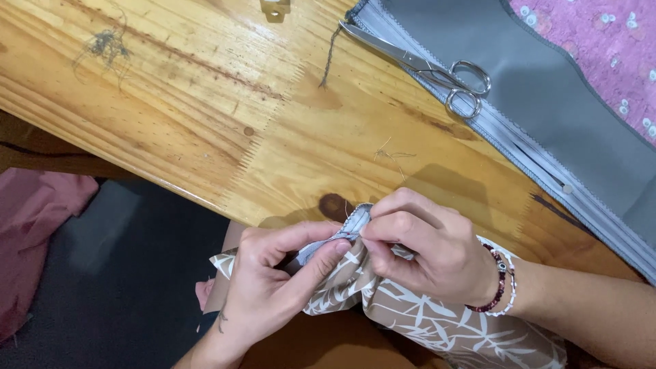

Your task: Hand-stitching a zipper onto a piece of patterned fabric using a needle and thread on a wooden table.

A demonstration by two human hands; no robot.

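My left hand [273, 277] and my right hand [424, 249] meet at the near edge of a wooden table [205, 116]. Both pinch a piece of brown cloth with a white leaf print [424, 318] that has a grey stitched edge [355, 222]. The left thumb and forefinger grip the cloth from the left. The right fingertips press the grey edge from the right; anything small between them is hidden. Bead bracelets circle the right wrist. The cloth hangs down off the table toward my lap.
Metal scissors [424, 67] lie shut at the back of the table, on the edge of a grey zippered fabric piece [547, 123]. Pink patterned cloth [601, 48] lies at the far right. Loose threads [106, 46] sit on the wood. Pink fabric [34, 232] lies on the floor, left.
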